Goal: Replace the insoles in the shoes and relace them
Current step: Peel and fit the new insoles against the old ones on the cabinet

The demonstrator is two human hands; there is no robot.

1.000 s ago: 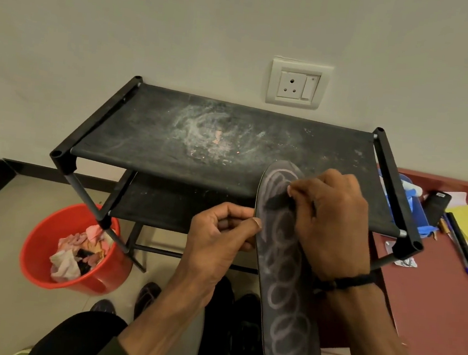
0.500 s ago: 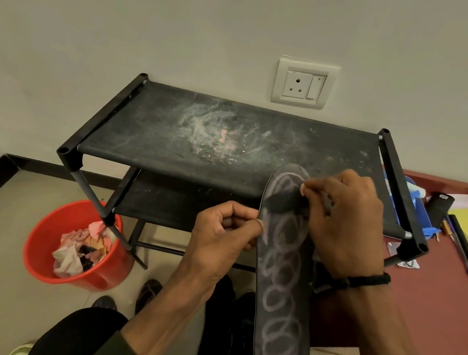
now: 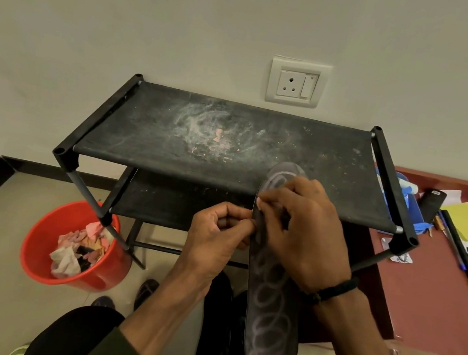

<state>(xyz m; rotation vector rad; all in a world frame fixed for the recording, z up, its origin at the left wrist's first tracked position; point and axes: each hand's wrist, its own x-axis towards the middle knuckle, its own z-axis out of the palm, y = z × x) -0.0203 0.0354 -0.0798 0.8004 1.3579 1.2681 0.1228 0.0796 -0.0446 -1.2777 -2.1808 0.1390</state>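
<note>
Black two-tier rack [image 3: 157, 128] against wall, top shelf dusty, pale smears at centre. Red desk [image 3: 429, 287] to right, pens and papers on it. Red bucket [image 3: 45, 261] of rags on floor at left. Dark insole [image 3: 269, 320] with pale loop pattern, held lengthwise in front of rack, toe end over shelf front edge. Right hand [image 3: 304, 236] on upper half, fingers curled, tips pinching left edge. Left hand [image 3: 218, 233] curled, thumb and forefinger pinching same edge.
</note>
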